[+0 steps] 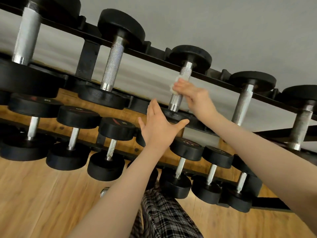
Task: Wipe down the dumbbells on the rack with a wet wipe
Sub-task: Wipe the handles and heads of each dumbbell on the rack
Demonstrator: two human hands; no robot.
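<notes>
A black dumbbell with a knurled steel handle lies on the upper tier of the rack, third from the left. My right hand grips a crumpled white wet wipe wrapped around the middle of that handle. My left hand lies with straight fingers and spread thumb against the dumbbell's near black head. Much of the wipe is hidden under my fingers.
Several more black dumbbells fill the upper tier to both sides, and smaller ones line the lower tier. The wooden floor lies below, with a plaid trouser leg close to the rack. A grey wall stands behind.
</notes>
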